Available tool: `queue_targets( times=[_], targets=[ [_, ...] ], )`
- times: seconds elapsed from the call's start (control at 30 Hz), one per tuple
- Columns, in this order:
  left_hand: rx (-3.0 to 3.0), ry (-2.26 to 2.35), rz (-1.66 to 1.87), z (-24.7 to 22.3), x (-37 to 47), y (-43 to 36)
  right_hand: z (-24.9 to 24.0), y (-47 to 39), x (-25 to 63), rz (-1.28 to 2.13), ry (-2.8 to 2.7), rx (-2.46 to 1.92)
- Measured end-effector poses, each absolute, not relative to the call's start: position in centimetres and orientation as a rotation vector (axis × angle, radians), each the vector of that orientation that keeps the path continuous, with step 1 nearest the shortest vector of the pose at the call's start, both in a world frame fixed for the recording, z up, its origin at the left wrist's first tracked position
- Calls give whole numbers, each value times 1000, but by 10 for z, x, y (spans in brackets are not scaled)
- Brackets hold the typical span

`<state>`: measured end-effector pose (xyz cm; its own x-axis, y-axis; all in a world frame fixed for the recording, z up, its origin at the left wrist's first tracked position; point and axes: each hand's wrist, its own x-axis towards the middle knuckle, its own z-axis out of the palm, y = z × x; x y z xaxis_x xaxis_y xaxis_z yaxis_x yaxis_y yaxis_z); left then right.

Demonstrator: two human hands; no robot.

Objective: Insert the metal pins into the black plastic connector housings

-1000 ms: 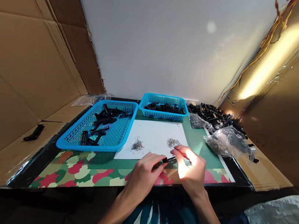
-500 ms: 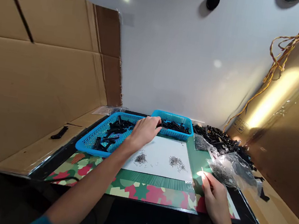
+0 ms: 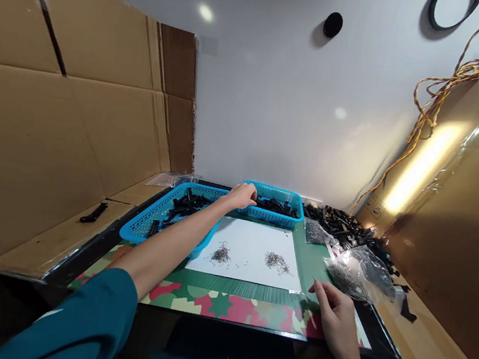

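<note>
My left hand (image 3: 241, 195) reaches over the left end of the rear blue basket (image 3: 276, 217), which holds many small black plastic parts. Its fingers are curled and closed; what lies between them is hidden. My right hand (image 3: 334, 312) hovers above the green mat at the right, thumb and forefinger pinched on a thin, pale, pin-like piece (image 3: 313, 279), too small to name. Between the hands lies a white sheet (image 3: 253, 238) bearing two heaps of tiny metal pieces, a left heap (image 3: 221, 253) and a right heap (image 3: 276, 262), with several stray ones between.
A larger blue basket (image 3: 139, 228) with black parts stands at the left, partly behind my left forearm. Loose black parts (image 3: 340, 223) are piled at the back right, beside clear plastic bags (image 3: 353, 273). Cardboard walls (image 3: 96, 118) flank the table; one black part (image 3: 94, 213) lies at far left.
My left hand has moved further back, from above the white sheet to the rear basket. My right hand keeps its pinch and has barely moved. The camera view has shifted slightly.
</note>
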<state>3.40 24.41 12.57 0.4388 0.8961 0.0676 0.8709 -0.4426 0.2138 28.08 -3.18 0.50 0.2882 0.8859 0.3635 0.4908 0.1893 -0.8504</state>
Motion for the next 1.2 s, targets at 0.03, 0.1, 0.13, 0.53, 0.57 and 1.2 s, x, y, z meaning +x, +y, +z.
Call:
queue_targets(
  times=[0.03,0.1,0.13,0.53,0.57,1.2],
  targets=[
    [2549,1535,255,126,31,245,5,-33,282,454,-1349,-1458],
    [2566,1496,259,131,19,246,4,-35,283,448,-1343,-1472],
    [2568,1497,259,134,9,247,3,-36,284,435,-1336,-1480],
    [2390,1855,-170,121,-130,218,-4,-33,291,454,-1358,-1443],
    [2398,1845,-168,113,-130,215,-3,-33,291,470,-1386,-1435],
    [2008,1438,642,132,-137,161,-25,-23,304,376,-1288,-1589]
  ],
)
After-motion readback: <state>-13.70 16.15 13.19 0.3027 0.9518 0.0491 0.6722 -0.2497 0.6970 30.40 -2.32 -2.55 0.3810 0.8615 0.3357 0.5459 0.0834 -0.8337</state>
